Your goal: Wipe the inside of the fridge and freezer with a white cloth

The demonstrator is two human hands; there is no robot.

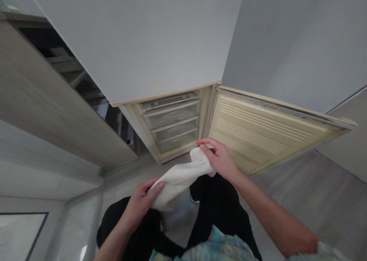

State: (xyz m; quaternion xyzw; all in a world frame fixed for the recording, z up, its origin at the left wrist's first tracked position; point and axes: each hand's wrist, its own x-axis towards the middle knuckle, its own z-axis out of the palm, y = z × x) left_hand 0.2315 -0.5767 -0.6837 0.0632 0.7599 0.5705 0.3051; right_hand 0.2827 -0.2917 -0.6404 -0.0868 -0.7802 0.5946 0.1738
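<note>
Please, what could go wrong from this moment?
The left hand and right hand hold the white cloth by its ends, so one end might slip and drop toward the floor.
The open door appears close to the right hand, so an outward swing could bump it.

- We seem to be in a home, perhaps its kitchen.
- We see a household freezer (146, 131) with drawers (176, 132), its door (258, 127) open.
- We see wood-look flooring (315, 182).
</note>
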